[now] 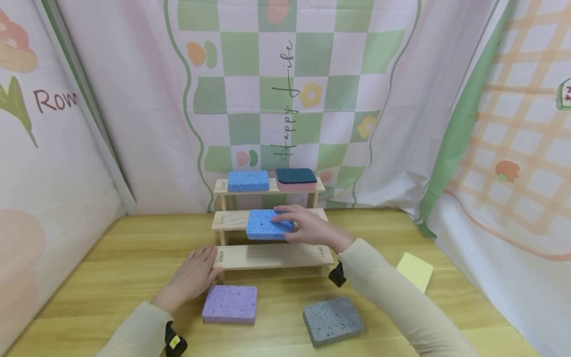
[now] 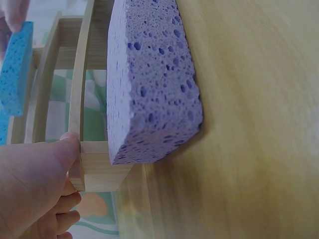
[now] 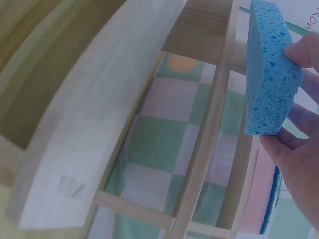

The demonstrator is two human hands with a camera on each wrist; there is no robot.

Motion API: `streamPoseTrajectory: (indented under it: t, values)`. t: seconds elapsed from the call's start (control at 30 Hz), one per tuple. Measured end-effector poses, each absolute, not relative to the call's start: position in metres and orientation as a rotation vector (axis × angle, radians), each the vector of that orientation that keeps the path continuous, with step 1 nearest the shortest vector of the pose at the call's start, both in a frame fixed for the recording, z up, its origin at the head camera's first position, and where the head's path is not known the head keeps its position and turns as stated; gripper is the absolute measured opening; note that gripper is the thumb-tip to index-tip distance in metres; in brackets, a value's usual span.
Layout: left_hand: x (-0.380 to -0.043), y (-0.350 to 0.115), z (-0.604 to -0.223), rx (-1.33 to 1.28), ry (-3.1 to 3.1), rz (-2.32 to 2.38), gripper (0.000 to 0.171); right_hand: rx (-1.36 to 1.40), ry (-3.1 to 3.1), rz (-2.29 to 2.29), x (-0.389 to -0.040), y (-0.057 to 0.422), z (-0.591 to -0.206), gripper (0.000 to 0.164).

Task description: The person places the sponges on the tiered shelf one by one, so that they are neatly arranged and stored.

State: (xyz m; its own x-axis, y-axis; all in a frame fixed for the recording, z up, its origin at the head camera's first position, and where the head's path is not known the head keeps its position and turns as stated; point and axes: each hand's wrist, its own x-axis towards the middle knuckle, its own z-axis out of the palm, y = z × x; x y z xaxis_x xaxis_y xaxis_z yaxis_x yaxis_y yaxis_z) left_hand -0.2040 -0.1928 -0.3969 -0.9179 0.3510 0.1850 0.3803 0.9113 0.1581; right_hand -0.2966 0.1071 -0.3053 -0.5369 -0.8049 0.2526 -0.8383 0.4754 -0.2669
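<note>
My right hand grips a blue sponge at the middle step of a three-step wooden display stand. In the right wrist view, the thumb lies on one face of that sponge and fingers curl at its lower edge. My left hand holds the left end of the lowest step; the left wrist view has its thumb on the step's edge and the fingers curled beside it. Just in front of this hand, a purple sponge lies flat on the table.
On the top step sit another blue sponge and a pink sponge with a dark green scouring top. A grey sponge lies at the front right of the wooden table, a yellow one farther right. Printed curtains enclose the table.
</note>
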Motion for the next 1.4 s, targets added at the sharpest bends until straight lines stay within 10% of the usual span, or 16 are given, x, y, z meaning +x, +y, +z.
streamPoseTrajectory:
  t: [1.4]
  values:
    - [-0.204,-0.193,-0.398,-0.547,-2.934,-0.289,0.057,1.320,-2.797,0.835,-0.326,0.056,-0.313,0.043]
